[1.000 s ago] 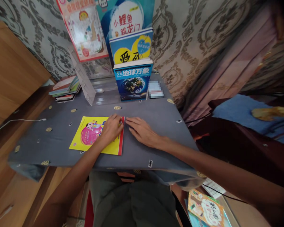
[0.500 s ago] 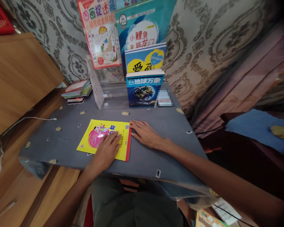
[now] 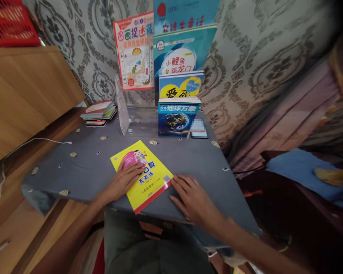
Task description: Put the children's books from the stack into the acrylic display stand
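Observation:
A yellow workbook (image 3: 148, 186) with a red bottom edge lies flat and turned at an angle near the front of the table. Its cover has a pink circle and a cartoon child. My left hand (image 3: 125, 179) rests open on the workbook's left side, fingers stretched across the pink circle. At the workbook's right corner, my right hand (image 3: 190, 194) touches the edge with its fingertips, fingers extended and palm low over the cloth. Neither hand is wrapped round anything.
A clear book rack (image 3: 122, 110) stands at the back, holding an earth book (image 3: 175, 120) and several other books. To its left sits a pile of books (image 3: 100, 112). A white cable (image 3: 48, 140) crosses the table cloth (image 3: 82, 167). A red basket (image 3: 11, 23) stands upper left.
The workbook has turned clockwise, its red edge swinging from the right side toward the front. My right hand has come nearer with its corner. The camera view has shifted slightly.

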The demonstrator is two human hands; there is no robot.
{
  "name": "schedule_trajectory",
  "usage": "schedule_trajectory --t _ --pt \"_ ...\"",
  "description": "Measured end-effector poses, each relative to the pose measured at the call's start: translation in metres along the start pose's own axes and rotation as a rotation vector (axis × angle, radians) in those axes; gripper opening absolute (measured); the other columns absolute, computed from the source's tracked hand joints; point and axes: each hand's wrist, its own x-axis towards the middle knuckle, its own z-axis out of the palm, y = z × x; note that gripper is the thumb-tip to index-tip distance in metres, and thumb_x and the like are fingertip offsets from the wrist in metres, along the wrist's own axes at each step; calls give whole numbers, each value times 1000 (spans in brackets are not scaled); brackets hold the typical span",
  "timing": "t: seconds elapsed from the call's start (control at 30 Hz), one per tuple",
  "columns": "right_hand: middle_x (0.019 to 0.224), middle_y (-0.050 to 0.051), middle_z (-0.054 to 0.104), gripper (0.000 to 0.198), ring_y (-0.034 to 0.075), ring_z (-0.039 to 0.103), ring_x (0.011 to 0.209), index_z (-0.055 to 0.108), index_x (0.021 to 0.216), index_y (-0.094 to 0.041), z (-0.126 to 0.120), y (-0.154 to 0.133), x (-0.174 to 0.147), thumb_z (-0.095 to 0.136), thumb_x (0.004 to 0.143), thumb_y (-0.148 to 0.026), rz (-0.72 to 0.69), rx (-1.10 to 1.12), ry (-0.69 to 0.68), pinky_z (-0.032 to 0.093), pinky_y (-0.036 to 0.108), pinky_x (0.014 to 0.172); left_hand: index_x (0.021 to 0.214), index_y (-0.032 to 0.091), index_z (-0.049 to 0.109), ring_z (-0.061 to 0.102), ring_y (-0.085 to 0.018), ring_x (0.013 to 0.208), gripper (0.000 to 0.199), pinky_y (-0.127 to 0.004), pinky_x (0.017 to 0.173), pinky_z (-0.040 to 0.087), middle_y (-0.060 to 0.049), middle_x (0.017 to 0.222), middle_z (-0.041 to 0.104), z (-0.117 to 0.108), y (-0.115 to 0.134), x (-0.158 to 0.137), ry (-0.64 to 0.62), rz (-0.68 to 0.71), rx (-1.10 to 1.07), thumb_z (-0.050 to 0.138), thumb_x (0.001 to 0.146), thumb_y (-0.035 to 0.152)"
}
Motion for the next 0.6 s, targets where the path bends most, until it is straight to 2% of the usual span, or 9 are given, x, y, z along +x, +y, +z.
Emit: schedule_trajectory --t 0.1,0.2,0.3,0.43,0.5,0.6 --pt "119 18 71 36 33 62 109 62 126 -9 -8 -27 -28 49 98 -29 -9 -34 5 54 50 89 139 31 56 44 -17 143 40 -52 125 17 -5 147 57 0 -3 19 -18 110 -44 36 105 29" --pt "118 17 71 34 32 62 111 63 125 -11 -14 -47 -41 50 97 -26 2 -7 -2 54 49 91 142 29 53 40 -17 146 41 -51 124 19 -6 151 52 2 -3 38 -22 138 -38 36 105 32" --pt "111 14 72 27 30 63 105 65 118 -13 -22 -51 -36 54 95 -22 6 64 -13 53 47 91 144 26 50 36 -19 148 43 -53 123 22 -9 154 48 4 -3 50 8 77 -28 34 105 35" --pt "92 7 73 15 24 64 88 67 100 -18 -31 -36 -10 53 97 -19 1 173 -73 53 42 85 144 25 49 35 -21 148 44 -55 122 22 -9 156 45 7 -4 52 30 5 -2 34 105 36" --pt "100 8 73 16 24 64 96 67 101 -18 -28 -26 8 51 98 -19 -25 198 -109 52 43 89 145 25 49 33 -20 149 45 -54 122 20 -9 157 44 7 -3 51 24 3 9 34 105 37" --pt "131 15 66 25 27 58 122 65 118 -16 -11 -15 37 54 98 -25 -32 217 -163 46 46 103 146 25 48 34 -20 149 45 -53 122 21 -8 157 44 6 -1 50 14 -7 19 34 105 37"
